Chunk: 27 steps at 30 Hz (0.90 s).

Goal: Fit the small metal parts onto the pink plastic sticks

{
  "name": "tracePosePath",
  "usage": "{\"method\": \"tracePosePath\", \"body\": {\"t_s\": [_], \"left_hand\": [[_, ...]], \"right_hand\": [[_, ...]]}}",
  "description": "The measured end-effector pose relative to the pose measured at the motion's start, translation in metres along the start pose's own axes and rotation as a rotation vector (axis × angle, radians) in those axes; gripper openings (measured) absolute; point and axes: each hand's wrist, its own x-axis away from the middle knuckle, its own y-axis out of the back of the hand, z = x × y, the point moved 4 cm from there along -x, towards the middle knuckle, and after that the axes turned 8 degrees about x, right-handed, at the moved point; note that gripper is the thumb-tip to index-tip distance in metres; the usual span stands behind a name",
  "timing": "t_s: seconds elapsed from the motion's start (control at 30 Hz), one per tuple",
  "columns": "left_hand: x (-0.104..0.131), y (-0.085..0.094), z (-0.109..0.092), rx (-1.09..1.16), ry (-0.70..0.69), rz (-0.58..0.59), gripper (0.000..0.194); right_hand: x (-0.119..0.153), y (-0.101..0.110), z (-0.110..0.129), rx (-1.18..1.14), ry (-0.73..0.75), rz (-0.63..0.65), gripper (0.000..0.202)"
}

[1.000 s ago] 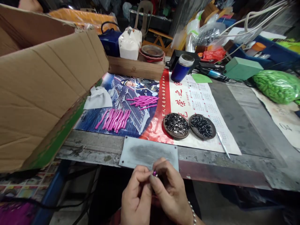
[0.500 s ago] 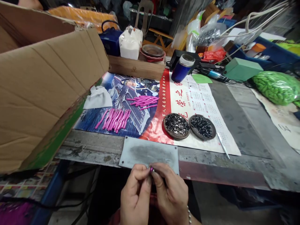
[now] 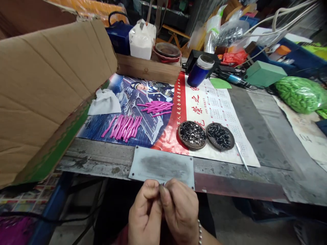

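Note:
My left hand [image 3: 144, 214] and my right hand [image 3: 180, 212] are pressed together below the table's front edge, fingertips pinched on one small part [image 3: 161, 184] that is almost hidden between them. Just above them lies a grey metal plate [image 3: 162, 167] screwed to the bench. On the poster [image 3: 153, 126] lie two groups of pink plastic strips, a row [image 3: 124, 126] at the left and a looser pile [image 3: 156, 107] behind it. Two round dishes hold small dark metal parts, one [image 3: 192, 134] beside the other [image 3: 220, 136].
A big open cardboard box [image 3: 46, 88] fills the left. A white cloth [image 3: 104, 102], a blue cup [image 3: 199, 70], a wooden tray [image 3: 149, 69], a green box [image 3: 264, 74], a bag of green parts [image 3: 301, 93] and a slim white tool [image 3: 241, 157] sit around the bench.
My hands have stayed pinched together and dropped slightly lower and left in view. The pink tip seen between my fingers earlier is now hidden. The view tilted down a little.

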Motion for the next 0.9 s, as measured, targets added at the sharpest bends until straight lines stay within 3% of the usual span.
{"method": "tracePosePath", "body": {"t_s": [0.33, 0.4, 0.53, 0.6, 0.73, 0.9], "left_hand": [[-0.001, -0.002, 0.010, 0.003, 0.135, 0.032, 0.011], [-0.001, -0.003, 0.010, -0.002, 0.129, 0.049, 0.012], [-0.002, -0.004, 0.004, -0.014, 0.087, 0.065, 0.012], [-0.003, -0.003, -0.003, -0.027, 0.030, 0.048, 0.012], [-0.004, -0.006, -0.008, -0.067, 0.008, 0.067, 0.014], [0.001, -0.005, -0.003, -0.031, 0.074, 0.064, 0.013]], "right_hand": [[0.000, -0.006, -0.014, 0.009, -0.014, -0.069, 0.030], [-0.002, -0.006, -0.018, -0.013, -0.029, -0.011, 0.036], [-0.005, -0.008, -0.020, -0.290, -0.111, 0.202, 0.046], [-0.005, -0.005, -0.017, -0.318, -0.100, 0.184, 0.042], [-0.002, -0.001, -0.012, -0.138, -0.037, 0.084, 0.038], [-0.002, -0.010, -0.019, -0.426, -0.192, 0.296, 0.056]]}}
